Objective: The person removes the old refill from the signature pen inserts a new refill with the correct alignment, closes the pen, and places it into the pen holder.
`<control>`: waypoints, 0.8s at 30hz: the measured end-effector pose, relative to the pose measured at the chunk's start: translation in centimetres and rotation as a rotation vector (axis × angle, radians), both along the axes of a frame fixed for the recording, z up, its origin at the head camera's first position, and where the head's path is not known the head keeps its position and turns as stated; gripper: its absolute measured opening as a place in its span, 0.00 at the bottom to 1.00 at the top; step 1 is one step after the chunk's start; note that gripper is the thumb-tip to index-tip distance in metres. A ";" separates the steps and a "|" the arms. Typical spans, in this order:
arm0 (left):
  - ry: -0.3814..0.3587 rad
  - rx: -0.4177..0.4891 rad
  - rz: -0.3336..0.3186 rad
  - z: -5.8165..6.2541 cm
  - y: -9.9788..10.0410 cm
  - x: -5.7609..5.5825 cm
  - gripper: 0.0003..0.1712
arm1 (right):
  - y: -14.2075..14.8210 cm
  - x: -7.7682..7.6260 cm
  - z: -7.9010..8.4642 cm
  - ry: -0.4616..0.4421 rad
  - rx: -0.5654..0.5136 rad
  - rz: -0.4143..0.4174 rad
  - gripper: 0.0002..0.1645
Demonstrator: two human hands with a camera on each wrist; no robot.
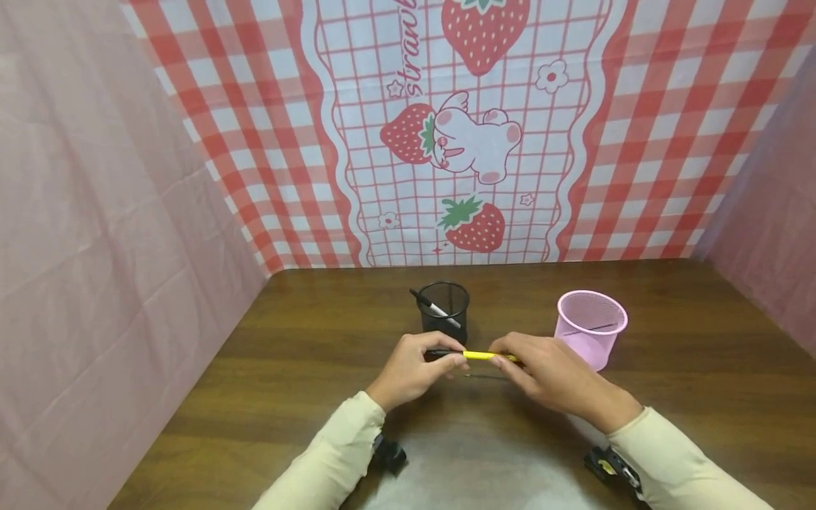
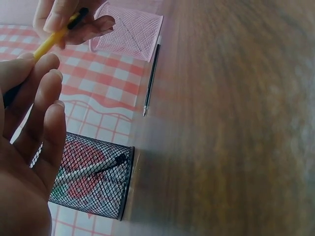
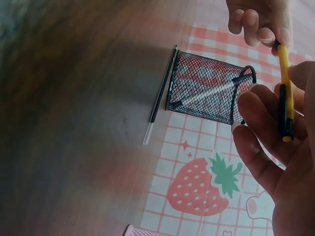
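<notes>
A yellow and black pen (image 1: 477, 355) is held level between both hands above the table. My left hand (image 1: 413, 370) pinches its black end between thumb and fingers. At the yellow barrel, my right hand (image 1: 556, 372) grips with thumb and fingers; the right wrist view shows the pen's black clip and end (image 3: 284, 115) by that palm. Beneath the hands a slim ink refill (image 2: 152, 73), dark with a clear tail and metal tip, lies on the table. Just behind the left hand stands a black mesh pen cup (image 1: 444, 312) with a black and grey marker (image 1: 440, 310) leaning inside.
A pink mesh pen cup (image 1: 589, 340) stands beyond the right hand, with a thin dark line showing inside it. The brown wooden table (image 1: 306, 340) ends at a strawberry-print checked cloth (image 1: 446, 227). Pink cloth walls (image 1: 127, 248) close off both sides.
</notes>
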State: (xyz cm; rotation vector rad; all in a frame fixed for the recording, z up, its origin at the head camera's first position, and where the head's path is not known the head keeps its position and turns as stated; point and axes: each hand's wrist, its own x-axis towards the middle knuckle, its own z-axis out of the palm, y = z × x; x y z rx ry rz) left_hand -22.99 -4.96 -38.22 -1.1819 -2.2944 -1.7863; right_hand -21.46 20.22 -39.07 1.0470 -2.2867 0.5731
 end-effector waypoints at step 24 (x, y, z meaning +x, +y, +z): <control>-0.029 -0.006 0.015 0.1 0.1 0.3 0.07 | 0.0 0.0 -0.1 0.041 -0.014 -0.010 0.15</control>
